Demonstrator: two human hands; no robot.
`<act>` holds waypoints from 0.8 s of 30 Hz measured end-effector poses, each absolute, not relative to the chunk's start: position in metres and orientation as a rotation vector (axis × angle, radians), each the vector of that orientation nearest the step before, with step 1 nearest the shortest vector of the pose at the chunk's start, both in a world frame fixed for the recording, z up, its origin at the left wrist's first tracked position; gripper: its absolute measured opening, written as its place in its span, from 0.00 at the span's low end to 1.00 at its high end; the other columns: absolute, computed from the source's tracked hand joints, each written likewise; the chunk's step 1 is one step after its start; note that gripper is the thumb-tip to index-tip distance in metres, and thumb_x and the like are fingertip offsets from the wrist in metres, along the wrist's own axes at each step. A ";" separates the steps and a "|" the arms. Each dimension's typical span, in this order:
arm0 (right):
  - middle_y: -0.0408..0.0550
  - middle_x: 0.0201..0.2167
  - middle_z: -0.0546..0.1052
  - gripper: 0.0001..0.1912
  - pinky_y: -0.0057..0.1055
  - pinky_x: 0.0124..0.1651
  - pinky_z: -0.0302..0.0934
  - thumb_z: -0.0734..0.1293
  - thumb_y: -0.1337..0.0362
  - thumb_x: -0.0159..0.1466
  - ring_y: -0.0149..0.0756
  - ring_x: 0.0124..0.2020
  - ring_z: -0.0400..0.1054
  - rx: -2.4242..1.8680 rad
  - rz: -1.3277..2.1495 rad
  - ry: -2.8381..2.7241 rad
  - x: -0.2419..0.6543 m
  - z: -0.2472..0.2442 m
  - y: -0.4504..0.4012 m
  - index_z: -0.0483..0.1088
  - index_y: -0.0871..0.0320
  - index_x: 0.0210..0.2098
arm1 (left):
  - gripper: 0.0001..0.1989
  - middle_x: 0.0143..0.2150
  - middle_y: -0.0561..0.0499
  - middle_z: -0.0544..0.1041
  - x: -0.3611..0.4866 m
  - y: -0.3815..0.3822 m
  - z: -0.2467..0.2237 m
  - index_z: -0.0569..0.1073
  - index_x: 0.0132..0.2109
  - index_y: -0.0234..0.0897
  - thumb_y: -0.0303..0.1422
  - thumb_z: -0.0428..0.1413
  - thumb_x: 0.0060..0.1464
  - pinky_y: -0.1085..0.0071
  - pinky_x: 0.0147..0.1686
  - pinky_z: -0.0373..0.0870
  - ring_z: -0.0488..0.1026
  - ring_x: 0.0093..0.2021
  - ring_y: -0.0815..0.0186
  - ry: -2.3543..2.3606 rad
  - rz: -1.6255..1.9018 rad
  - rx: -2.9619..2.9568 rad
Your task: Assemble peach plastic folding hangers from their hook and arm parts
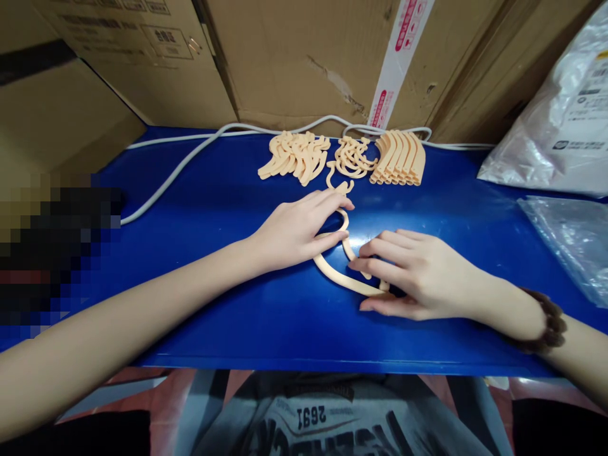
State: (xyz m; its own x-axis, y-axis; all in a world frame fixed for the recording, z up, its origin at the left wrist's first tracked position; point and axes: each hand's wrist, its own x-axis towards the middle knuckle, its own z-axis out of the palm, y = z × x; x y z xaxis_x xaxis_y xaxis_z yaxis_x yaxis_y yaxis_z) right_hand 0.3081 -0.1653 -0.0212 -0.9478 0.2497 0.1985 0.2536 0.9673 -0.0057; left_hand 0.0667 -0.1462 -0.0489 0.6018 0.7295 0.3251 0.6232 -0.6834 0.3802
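Note:
A beige plastic clothes hanger (pixel 339 277) lies on the blue tabletop between my hands, its hook pointing away from me. My left hand (pixel 306 228) is closed around the hanger's neck, with the thumb and fingers bent over it and part of the frame covered. At the near right end, my right hand (pixel 422 272) grips the hanger, thumb below and fingers above. A short arm piece of the frame passes under the right fingertips, and its end is partly hidden. The hook's tip shows just beyond the left fingertips.
Behind the hanger lie piles of beige curved arms (pixel 297 155), hooks (pixel 354 157) and bent tubes (pixel 399 158). A white cable (pixel 183 168) runs along the back, before cardboard boxes (pixel 304 63). On the right are a white plastic package (pixel 555 120) and a clear bag (pixel 570 234).

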 end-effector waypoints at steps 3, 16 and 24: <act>0.53 0.39 0.76 0.18 0.36 0.42 0.63 0.61 0.56 0.69 0.40 0.41 0.69 -0.342 0.007 -2.924 0.305 -0.024 -0.173 0.70 0.63 0.50 | 0.16 0.57 0.47 0.73 0.067 -0.146 -0.050 0.66 0.56 0.39 0.40 0.51 0.64 0.65 0.50 0.72 0.70 0.58 0.61 1.121 0.698 2.591; 0.54 0.40 0.77 0.14 0.37 0.44 0.65 0.60 0.72 0.65 0.39 0.41 0.67 -0.397 0.154 -2.832 0.306 -0.030 -0.161 0.71 0.63 0.49 | 0.19 0.55 0.48 0.74 0.067 -0.145 -0.052 0.66 0.56 0.41 0.39 0.56 0.61 0.67 0.49 0.71 0.71 0.56 0.62 1.087 0.719 2.547; 0.56 0.40 0.75 0.12 0.37 0.42 0.64 0.61 0.72 0.65 0.41 0.41 0.67 -0.445 0.094 -2.792 0.310 -0.031 -0.156 0.72 0.66 0.47 | 0.16 0.53 0.50 0.76 0.067 -0.145 -0.050 0.69 0.54 0.40 0.37 0.56 0.61 0.67 0.52 0.70 0.69 0.57 0.63 0.990 0.704 2.536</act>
